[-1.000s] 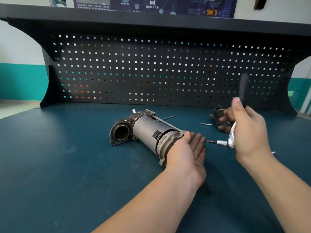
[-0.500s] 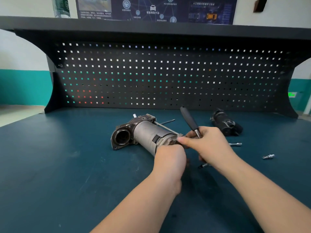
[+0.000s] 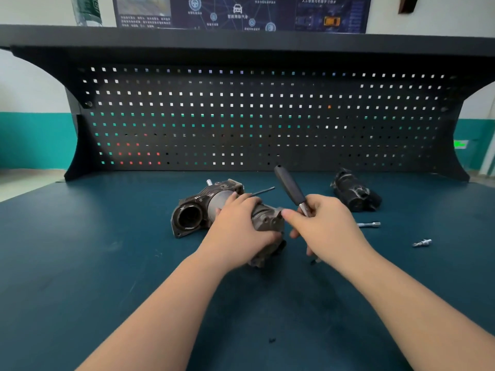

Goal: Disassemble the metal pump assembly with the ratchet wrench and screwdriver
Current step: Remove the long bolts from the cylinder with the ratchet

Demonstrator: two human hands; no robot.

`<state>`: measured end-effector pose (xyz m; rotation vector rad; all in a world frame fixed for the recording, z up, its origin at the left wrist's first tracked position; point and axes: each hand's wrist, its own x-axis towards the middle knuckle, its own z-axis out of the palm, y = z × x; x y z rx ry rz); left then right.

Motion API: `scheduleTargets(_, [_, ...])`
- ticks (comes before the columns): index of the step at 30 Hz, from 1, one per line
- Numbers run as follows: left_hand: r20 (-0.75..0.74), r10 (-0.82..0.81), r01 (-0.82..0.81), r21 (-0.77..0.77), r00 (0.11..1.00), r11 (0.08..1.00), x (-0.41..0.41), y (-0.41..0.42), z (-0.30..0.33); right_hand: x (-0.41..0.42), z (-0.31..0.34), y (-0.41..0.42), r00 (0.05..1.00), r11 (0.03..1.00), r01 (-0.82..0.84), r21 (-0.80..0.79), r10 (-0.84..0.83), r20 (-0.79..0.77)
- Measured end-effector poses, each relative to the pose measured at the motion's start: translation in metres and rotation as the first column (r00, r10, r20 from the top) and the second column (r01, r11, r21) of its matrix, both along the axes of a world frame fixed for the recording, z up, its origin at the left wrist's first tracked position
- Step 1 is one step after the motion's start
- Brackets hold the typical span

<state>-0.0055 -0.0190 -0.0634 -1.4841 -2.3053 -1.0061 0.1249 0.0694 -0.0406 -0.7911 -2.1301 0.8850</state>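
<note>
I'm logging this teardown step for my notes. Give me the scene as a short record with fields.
pump assembly: lying on its side on the bench
left hand: grips the pump body from above
right hand: holds the ratchet wrench, handle pointing up and away
loose parts: black part, socket extension, small fitting
bench: dark teal top

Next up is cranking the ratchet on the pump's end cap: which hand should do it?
Right. The right hand already grips the ratchet wrench at the end cap, while the left hand wraps the pump assembly, steadying it.
</note>
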Motion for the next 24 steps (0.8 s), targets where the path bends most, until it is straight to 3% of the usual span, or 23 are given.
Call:
scheduleTargets(4, [0.021, 0.017, -0.017, 0.018, 1.000, 1.000, 0.004, 0.002, -0.001, 0.021, 0.013, -0.003, 0.997, 0.982, -0.045, -0.181, 0.055, 0.047])
scheduleTargets(10, [0.057, 0.035, -0.040, 0.079, 0.998, 0.996, 0.005, 0.003, -0.005, 0.088, 0.011, -0.005, 0.979, 0.854, -0.145, -0.499, 0.196, 0.051])
scheduleTargets(14, [0.046, 0.045, -0.048, 0.079, 0.998, 0.996, 0.004, 0.004, -0.006, 0.134, 0.008, -0.005, 0.988, 0.780, -0.112, -0.616, 0.155, 0.017])
scheduleTargets(19, [0.030, 0.033, -0.035, 0.072, 0.999, 0.997, 0.002, 0.003, -0.006, 0.120, 0.020, 0.028, 0.997, 0.853, 0.080, -0.516, -0.072, 0.036])
scheduleTargets(24, [-0.019, 0.034, -0.033, 0.095, 0.999, 0.995, 0.000, 0.001, -0.007, 0.034, 0.017, 0.062, 0.981, 0.960, 0.179, -0.214, -0.158, 0.110])
